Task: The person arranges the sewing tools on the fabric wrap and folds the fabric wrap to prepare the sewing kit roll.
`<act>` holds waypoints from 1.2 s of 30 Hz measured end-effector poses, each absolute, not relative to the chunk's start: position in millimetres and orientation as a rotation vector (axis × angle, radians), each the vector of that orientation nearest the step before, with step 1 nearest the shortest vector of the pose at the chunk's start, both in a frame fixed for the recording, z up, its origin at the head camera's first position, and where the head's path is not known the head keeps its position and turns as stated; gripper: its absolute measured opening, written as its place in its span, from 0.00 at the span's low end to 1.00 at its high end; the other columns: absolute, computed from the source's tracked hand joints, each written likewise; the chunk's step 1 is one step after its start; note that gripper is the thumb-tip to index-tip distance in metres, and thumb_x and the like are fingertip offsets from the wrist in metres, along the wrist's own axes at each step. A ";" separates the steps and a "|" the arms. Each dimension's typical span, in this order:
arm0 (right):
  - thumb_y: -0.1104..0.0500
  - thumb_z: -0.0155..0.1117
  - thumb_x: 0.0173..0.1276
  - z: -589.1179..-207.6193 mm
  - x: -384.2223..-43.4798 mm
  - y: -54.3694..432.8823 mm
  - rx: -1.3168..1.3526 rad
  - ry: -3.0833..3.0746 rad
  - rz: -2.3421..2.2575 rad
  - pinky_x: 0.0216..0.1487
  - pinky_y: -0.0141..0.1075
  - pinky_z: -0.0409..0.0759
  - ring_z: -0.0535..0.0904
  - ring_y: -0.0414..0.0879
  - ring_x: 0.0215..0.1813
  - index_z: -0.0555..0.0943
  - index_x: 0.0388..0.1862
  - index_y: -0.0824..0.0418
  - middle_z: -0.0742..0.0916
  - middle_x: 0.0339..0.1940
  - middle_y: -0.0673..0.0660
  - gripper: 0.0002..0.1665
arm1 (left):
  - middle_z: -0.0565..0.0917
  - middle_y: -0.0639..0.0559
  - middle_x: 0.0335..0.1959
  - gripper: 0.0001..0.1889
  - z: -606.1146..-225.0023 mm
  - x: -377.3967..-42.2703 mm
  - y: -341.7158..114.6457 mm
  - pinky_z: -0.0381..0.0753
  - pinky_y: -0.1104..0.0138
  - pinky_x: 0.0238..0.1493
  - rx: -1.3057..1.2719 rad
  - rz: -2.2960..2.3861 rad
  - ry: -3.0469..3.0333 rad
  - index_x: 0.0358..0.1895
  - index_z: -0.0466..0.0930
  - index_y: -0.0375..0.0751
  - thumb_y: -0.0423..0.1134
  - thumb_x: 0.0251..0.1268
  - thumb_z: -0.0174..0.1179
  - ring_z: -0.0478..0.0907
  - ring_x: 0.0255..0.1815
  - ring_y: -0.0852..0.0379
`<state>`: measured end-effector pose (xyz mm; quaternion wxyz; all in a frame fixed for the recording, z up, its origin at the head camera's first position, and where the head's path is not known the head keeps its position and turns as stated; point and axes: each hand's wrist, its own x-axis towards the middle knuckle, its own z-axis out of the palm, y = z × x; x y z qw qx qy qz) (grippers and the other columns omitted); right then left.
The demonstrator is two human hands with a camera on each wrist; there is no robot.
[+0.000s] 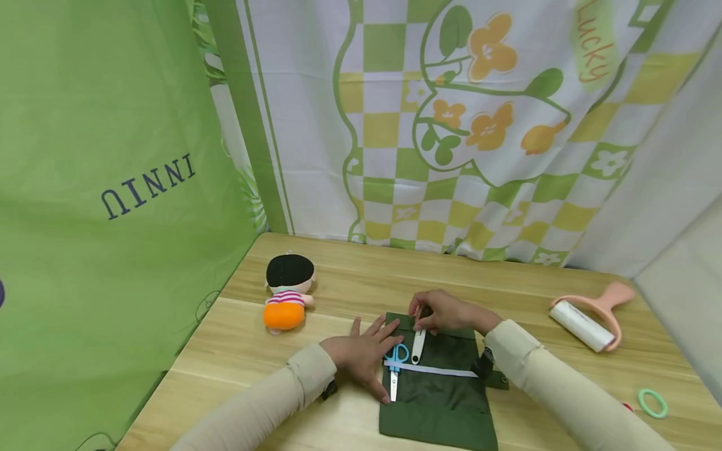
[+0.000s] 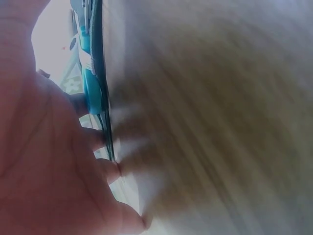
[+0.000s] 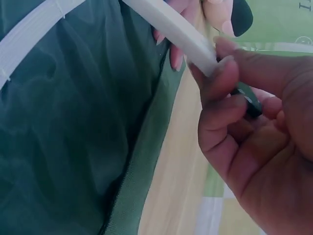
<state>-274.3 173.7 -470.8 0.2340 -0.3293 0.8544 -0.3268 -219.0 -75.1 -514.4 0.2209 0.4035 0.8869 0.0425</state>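
Right hand (image 1: pixel 445 311): pinching one white tool (image 1: pixel 418 346) at twelve o'clock on green pouch (image 1: pixel 440 416). Left hand (image 1: pixel 363 354): apart, fingers spread, at pouch's ten o'clock edge, beside blue scissors (image 1: pixel 394 369) tucked under white strap (image 1: pixel 445 371).

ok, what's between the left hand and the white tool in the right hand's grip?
The blue-handled scissors, tucked under the white strap across the green pouch. The head view shows it.
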 end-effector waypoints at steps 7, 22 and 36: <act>0.64 0.71 0.64 -479.9 -275.7 173.1 -0.867 2.354 -0.909 0.27 0.31 0.80 0.81 0.38 0.23 0.82 0.38 0.65 0.86 0.26 0.54 0.07 | 0.31 0.52 0.85 0.64 -512.7 -217.5 -75.0 0.39 0.28 0.73 1.116 0.130 2.452 0.83 0.41 0.57 0.78 0.45 0.65 0.25 0.85 0.45; 0.67 0.64 0.70 -490.2 -262.9 162.5 -0.808 2.200 -0.923 0.30 0.36 0.85 0.84 0.41 0.26 0.83 0.46 0.68 0.88 0.29 0.57 0.08 | 0.32 0.52 0.85 0.63 -510.9 -217.0 -76.6 0.39 0.28 0.73 1.111 0.138 2.449 0.82 0.43 0.56 0.78 0.45 0.64 0.26 0.85 0.43; 0.70 0.65 0.67 -500.7 -249.3 167.2 -0.794 2.115 -1.061 0.33 0.36 0.86 0.86 0.43 0.29 0.84 0.42 0.71 0.90 0.29 0.61 0.06 | 0.32 0.51 0.85 0.64 -512.9 -216.9 -77.3 0.39 0.28 0.73 1.117 0.160 2.452 0.82 0.43 0.56 0.78 0.45 0.65 0.27 0.85 0.43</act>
